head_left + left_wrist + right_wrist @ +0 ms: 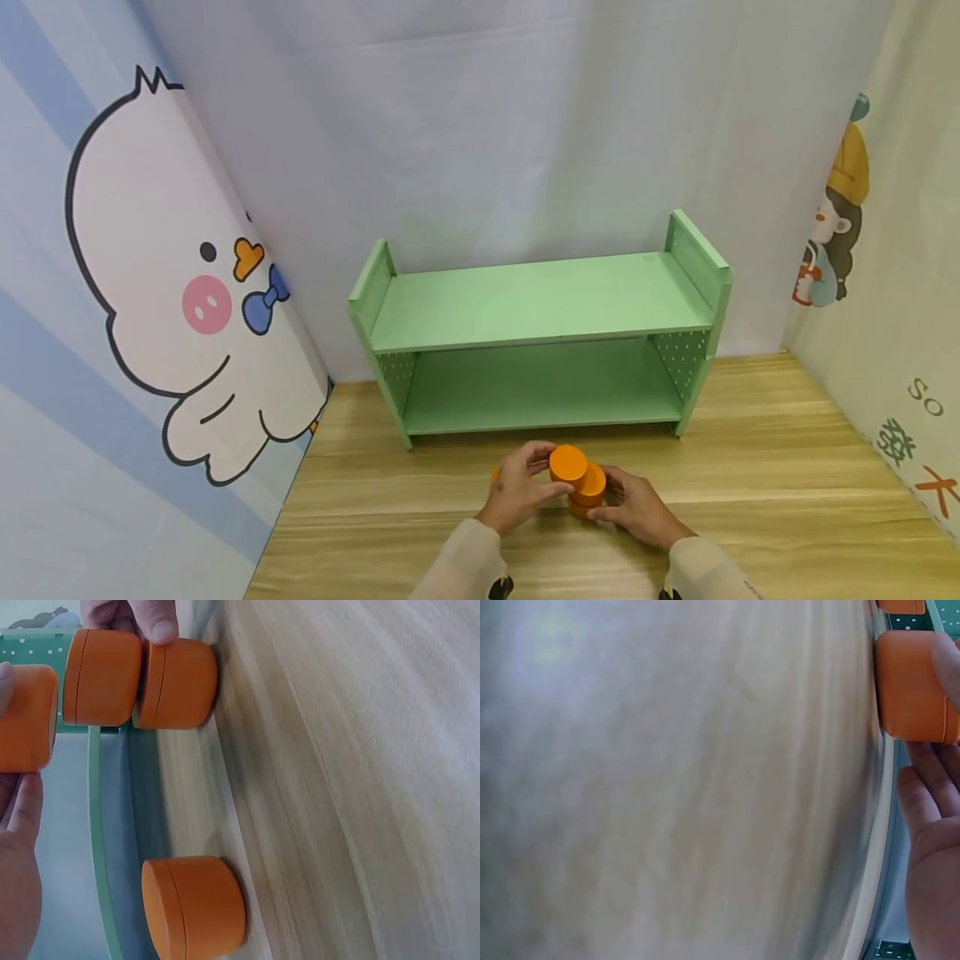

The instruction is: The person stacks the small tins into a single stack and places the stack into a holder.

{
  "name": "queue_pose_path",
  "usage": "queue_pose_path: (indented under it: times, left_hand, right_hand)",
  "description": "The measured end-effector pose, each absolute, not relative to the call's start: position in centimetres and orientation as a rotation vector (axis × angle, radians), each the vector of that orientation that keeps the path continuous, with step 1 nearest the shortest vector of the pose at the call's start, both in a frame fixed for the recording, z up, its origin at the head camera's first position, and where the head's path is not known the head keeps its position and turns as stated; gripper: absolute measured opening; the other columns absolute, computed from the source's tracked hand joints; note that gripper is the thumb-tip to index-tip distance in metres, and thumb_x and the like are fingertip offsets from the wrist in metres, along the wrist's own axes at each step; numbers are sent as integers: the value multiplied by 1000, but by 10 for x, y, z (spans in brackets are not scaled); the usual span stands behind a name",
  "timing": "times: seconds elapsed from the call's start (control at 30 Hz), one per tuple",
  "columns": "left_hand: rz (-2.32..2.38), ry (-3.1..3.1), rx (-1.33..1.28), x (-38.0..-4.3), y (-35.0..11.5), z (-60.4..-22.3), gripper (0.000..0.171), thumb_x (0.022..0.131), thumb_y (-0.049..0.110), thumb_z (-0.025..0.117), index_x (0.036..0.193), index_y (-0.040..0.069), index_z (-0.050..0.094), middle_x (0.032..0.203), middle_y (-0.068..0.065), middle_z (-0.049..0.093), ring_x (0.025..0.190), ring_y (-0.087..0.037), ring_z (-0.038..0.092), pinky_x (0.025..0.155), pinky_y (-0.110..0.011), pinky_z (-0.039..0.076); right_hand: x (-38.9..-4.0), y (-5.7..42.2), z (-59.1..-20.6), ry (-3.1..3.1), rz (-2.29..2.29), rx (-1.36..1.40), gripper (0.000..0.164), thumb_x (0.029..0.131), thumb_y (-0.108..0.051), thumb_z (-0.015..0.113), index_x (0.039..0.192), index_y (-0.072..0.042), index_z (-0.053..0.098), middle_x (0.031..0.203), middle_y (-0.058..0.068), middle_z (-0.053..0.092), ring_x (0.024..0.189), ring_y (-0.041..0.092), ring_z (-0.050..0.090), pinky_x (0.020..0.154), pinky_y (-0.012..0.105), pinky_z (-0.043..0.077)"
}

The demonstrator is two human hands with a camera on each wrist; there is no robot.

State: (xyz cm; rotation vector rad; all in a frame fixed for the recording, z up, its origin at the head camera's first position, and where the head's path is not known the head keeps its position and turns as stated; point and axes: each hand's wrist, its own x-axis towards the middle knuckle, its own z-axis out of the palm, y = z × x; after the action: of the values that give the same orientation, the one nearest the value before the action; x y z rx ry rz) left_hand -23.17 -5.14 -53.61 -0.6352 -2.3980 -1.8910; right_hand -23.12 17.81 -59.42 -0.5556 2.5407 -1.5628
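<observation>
While the left hand (517, 492), thumb on the near side, pinches an orange, round, lidded canister (567, 464) just above a two-high stack of matching orange canisters (592, 483) on the wood-grain table (787, 467), the right hand (639, 508) grips that stack between thumb and fingers.
</observation>
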Motion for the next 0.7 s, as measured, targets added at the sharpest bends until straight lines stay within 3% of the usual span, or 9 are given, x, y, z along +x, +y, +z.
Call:
queue_pose_path:
  times: [0.7]
  left_hand:
    - [-1912,-2437,-635,-232,-41,-539,51,78,3,84,123,-2,60,123,-15,65,115,-30,63,98,-37,54]
  right_hand:
    - [-231,179,-596,2570,-1559,-572,68,81,-16,85,133,13,52,131,30,58,120,45,57,99,52,49]
